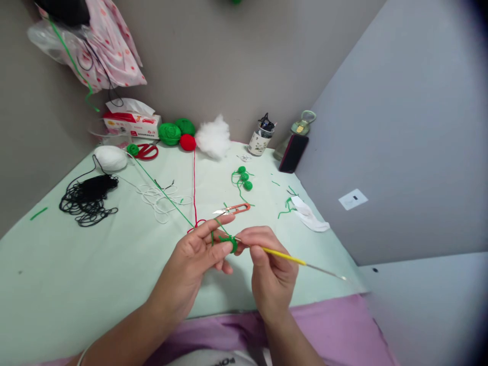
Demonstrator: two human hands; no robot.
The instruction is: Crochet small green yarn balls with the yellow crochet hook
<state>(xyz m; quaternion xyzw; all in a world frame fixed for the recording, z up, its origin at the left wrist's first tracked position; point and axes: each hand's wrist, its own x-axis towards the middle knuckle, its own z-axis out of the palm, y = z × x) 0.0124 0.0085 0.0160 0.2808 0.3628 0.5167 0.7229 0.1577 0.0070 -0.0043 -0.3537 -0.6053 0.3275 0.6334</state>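
Observation:
Between thumb and fingers, my left hand (198, 251) pinches a small green crochet piece (231, 245). Green yarn (163, 192) runs from a little green ball (132, 149) at the back left to my raised left index finger. My right hand (272, 264) grips a crochet hook (284, 255) by its yellow handle, and the hook's tip meets the green piece. A second metal end of the hook points down to the right. Just beyond my fingers lie orange thread snips (238, 208) and a strand of red yarn (194, 188).
Black yarn (89, 195), a white yarn ball (110, 158), red-handled scissors (147, 151) and a tissue box (133, 125) sit left. Further back are green balls (170, 133), a red ball (187, 142), white stuffing (214, 137), a pen jar (261, 140) and a phone (293, 153). Small green crocheted balls (244, 177) lie mid-table.

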